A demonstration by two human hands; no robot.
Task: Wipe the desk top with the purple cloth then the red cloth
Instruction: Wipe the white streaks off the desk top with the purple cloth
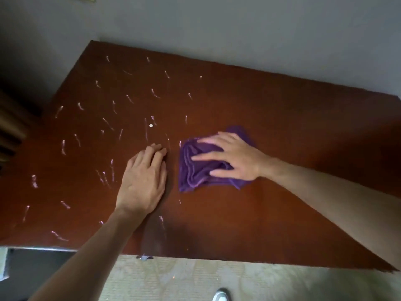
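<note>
A crumpled purple cloth [196, 170] lies near the middle of the reddish-brown desk top [293, 137]. My right hand [236, 158] presses flat on the cloth with fingers spread, pointing left. Just left of the cloth, my left hand [144, 181] rests palm down on the bare wood with fingers together, holding nothing. White streaks [108, 177] cover the left half of the desk; the right half shows none. No red cloth is in view.
A small white dot [151, 125] sits on the desk beyond my left hand. The grey wall [238, 29] borders the desk's far edge. Pale patterned floor [195, 279] and a shoe tip [221, 295] show below the near edge. Dark furniture [10, 131] stands at the left.
</note>
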